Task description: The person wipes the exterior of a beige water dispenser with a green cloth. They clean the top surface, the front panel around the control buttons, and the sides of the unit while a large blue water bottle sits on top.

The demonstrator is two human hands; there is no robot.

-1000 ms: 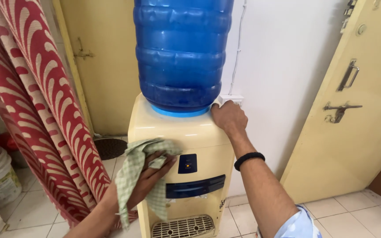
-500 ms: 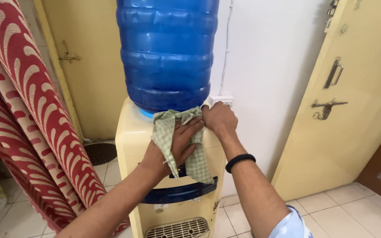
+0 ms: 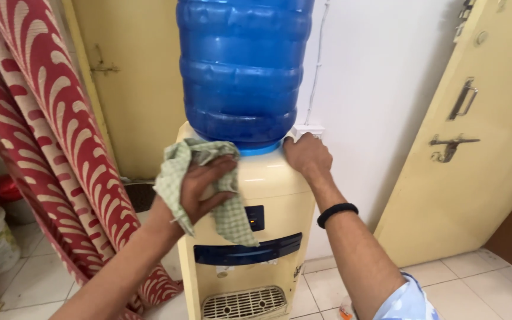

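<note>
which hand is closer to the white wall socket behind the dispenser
Right. The right hand rests on the dispenser's top back corner, fingertips at the white socket. The left hand presses a checked cloth on the front left.

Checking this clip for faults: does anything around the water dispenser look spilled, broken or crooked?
Nothing stands out. The blue bottle sits upright on the cream dispenser, with no water visible on the floor tiles. The left hand presses a green checked cloth on the dispenser's top edge; the right hand rests on its back corner.
</note>
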